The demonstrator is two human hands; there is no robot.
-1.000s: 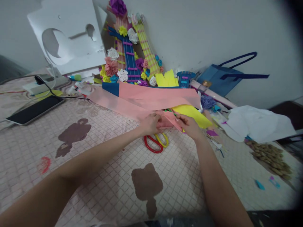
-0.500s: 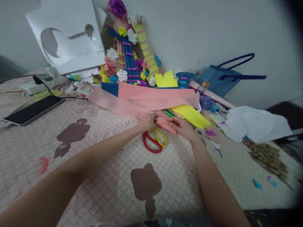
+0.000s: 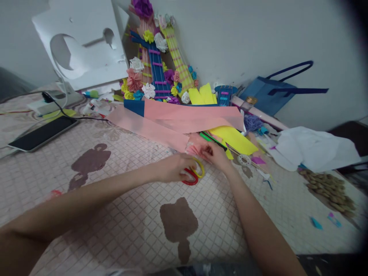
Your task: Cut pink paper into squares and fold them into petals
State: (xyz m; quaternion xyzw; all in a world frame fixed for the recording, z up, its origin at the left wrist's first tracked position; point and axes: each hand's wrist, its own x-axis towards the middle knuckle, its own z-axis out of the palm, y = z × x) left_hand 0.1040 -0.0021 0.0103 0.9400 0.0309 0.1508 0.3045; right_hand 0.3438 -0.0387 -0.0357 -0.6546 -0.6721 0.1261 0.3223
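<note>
My left hand (image 3: 174, 168) is over a pair of scissors, its fingers bent round the red and yellow handles (image 3: 199, 168). The scissor blades are hidden under the paper and my hands. Just beyond and to the right, my right hand (image 3: 215, 154) is closed, pinching a small folded piece of pink crepe paper (image 3: 194, 149). Long pink paper strips (image 3: 172, 136) lie right behind both hands. Close to the right hand are a green pen (image 3: 204, 137) and a yellow paper sheet (image 3: 235, 141).
Paper-flower guitars (image 3: 158, 73) lean against the wall. A phone (image 3: 43, 132) with a cable lies at left. On the right are a blue bag (image 3: 264, 96), a white plastic bag (image 3: 313, 149), a tape roll (image 3: 243, 160) and a heap of peanuts (image 3: 327, 191).
My left hand has let go of the folded pink paper and moved down and left onto the scissor handles. The right hand keeps the paper, slightly shifted left.
</note>
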